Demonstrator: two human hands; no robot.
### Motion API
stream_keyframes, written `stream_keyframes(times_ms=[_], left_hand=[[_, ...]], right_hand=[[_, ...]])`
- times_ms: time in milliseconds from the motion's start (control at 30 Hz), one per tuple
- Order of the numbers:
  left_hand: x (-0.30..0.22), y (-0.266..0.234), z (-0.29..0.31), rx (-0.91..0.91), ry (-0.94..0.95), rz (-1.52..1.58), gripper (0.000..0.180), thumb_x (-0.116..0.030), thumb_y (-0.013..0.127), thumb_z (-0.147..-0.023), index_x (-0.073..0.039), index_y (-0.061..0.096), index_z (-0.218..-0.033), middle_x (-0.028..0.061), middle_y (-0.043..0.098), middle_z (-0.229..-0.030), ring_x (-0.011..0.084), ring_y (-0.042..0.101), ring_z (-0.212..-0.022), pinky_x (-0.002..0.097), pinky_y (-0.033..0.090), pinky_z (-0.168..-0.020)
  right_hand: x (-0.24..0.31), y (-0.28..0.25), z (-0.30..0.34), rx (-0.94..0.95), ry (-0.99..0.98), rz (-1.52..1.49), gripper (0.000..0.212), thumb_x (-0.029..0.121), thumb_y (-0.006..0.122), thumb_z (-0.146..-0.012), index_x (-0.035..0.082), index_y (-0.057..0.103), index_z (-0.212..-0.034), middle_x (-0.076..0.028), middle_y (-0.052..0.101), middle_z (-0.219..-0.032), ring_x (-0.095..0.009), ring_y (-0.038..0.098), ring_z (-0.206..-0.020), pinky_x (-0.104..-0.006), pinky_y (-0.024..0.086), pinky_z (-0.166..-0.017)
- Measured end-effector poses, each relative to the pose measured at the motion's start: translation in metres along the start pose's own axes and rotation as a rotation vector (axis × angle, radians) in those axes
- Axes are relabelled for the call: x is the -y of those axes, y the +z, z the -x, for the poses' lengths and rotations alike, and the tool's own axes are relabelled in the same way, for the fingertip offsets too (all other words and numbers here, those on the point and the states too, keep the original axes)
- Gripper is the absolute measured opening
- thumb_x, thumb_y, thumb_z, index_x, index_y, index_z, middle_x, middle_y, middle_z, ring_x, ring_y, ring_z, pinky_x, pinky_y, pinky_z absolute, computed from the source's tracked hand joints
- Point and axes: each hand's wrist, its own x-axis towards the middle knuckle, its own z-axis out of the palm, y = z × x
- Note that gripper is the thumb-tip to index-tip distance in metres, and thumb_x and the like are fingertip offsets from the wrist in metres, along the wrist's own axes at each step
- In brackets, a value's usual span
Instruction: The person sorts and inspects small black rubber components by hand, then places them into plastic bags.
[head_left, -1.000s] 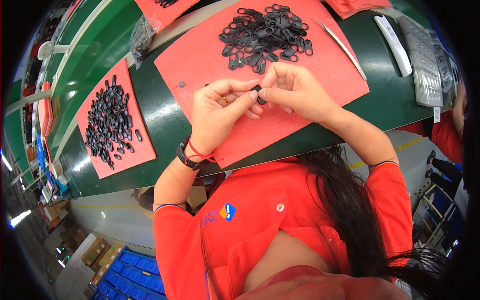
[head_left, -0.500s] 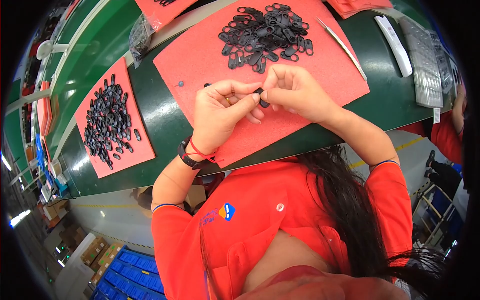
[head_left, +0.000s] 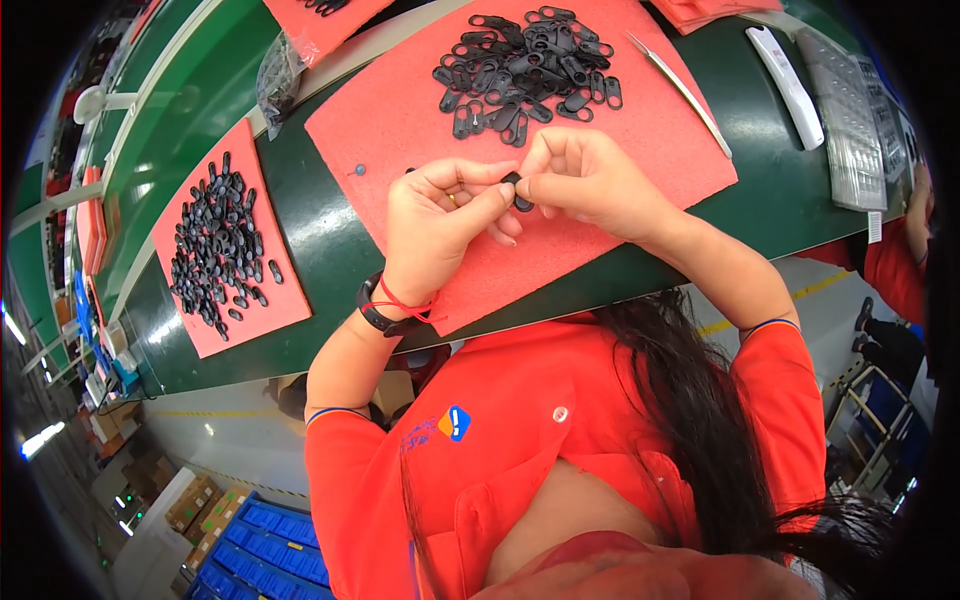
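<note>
A small black oval plastic part [head_left: 522, 201] is pinched between the fingertips of both hands. My left hand [head_left: 440, 215] grips its left side with thumb and forefinger. My right hand [head_left: 590, 190] presses thumb and fingers on its other side, so much of the part is hidden. Both hands are just above a pink foam sheet [head_left: 350, 125]. Beyond them on that sheet lies a heap of black oval plastic pieces with holes [head_left: 530, 75]. Farther left, a second pink foam sheet [head_left: 270, 215] carries many smaller black oval pieces [head_left: 215, 245].
Tweezers [head_left: 685, 97] lie at the right of the heap, and a small grey round-headed thing [head_left: 360, 170] sits near the left edge. A white curved tool [head_left: 787, 90] and clear plastic trays [head_left: 845, 130] are on the green table [head_left: 745, 100]. A clear bag [head_left: 278, 80] stands back left.
Both hands keep their pinch on the black oval part, which has turned or shifted only slightly between the fingertips. The heaps look unchanged.
</note>
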Motion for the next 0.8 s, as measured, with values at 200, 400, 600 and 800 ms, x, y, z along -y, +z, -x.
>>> stream_keyframes(times_ms=[200, 400, 600, 800], left_hand=[[0.003, -0.001, -0.001, -0.001, 0.003, 0.007, 0.015, 0.002, 0.057, -0.08, 0.007, 0.058, -0.094, 0.0103, 0.062, -0.076, 0.012, 0.06, -0.059, 0.0222, 0.05, -0.051], [0.006, 0.002, -0.002, -0.021, 0.013, -0.077, 0.013, 0.003, 0.057, -0.079, 0.006, 0.056, -0.091, 0.0091, 0.062, -0.074, 0.0093, 0.057, -0.054, 0.0204, 0.048, -0.048], [0.005, -0.001, -0.005, -0.028, 0.036, 0.019, 0.018, 0.002, 0.056, -0.08, 0.007, 0.056, -0.097, 0.0092, 0.062, -0.078, 0.0099, 0.058, -0.059, 0.0207, 0.049, -0.052], [0.005, -0.003, -0.007, 0.018, 0.022, 0.092, 0.023, 0.0, 0.056, -0.082, 0.007, 0.056, -0.103, 0.0096, 0.062, -0.081, 0.0117, 0.06, -0.067, 0.0223, 0.051, -0.056]], right_hand=[[0.0, 0.003, -0.001, -0.008, -0.008, 0.01, 0.011, 0.014, 0.058, -0.08, 0.008, 0.05, -0.076, 0.003, 0.052, -0.065, -0.002, 0.047, -0.057, -0.017, 0.031, -0.045], [-0.009, 0.004, -0.004, -0.04, -0.04, 0.016, 0.009, 0.009, 0.057, -0.079, 0.002, 0.051, -0.076, 0.0, 0.054, -0.066, -0.004, 0.05, -0.059, -0.0186, 0.038, -0.051], [-0.001, 0.003, -0.003, -0.099, -0.023, -0.039, 0.009, 0.011, 0.058, -0.08, 0.006, 0.052, -0.08, 0.0, 0.053, -0.065, -0.002, 0.042, -0.049, -0.0162, 0.03, -0.042], [-0.004, 0.0, -0.003, -0.059, -0.005, -0.146, 0.01, 0.012, 0.058, -0.082, 0.003, 0.053, -0.083, -0.003, 0.054, -0.062, -0.005, 0.044, -0.042, -0.0164, 0.033, -0.038]])
